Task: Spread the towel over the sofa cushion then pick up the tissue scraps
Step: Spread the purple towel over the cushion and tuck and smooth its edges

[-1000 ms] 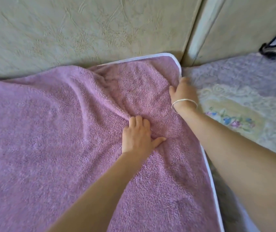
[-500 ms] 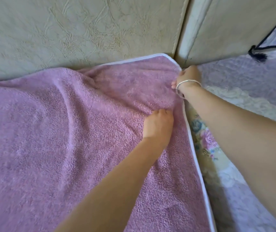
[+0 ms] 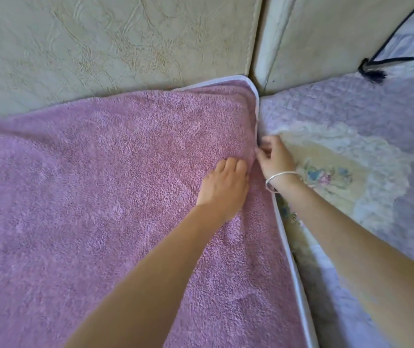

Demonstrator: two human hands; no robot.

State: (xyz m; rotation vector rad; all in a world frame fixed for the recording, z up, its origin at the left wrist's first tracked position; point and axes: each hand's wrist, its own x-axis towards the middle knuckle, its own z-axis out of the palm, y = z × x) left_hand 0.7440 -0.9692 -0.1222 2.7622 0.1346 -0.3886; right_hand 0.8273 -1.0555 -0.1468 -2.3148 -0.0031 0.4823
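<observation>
A pink terry towel (image 3: 95,197) with a white trimmed edge lies spread over the sofa seat cushion and hides it; its far right corner reaches the backrest. My left hand (image 3: 223,189) rests flat on the towel near the right edge, fingers together, holding nothing. My right hand (image 3: 275,156), with a silver bangle on the wrist, pinches the towel's white right edge where it meets the neighbouring cushion. No tissue scraps are in view.
Cream textured backrest cushions (image 3: 115,43) rise behind the towel, with a gap between them at the corner. A lilac quilted cover with a floral patch (image 3: 351,156) lies on the seat to the right. A dark tassel (image 3: 372,71) hangs at the far right.
My left hand has slid right across the towel toward its edge, smoothing the folds. My right hand went up to the corner, then back down along the white trim.
</observation>
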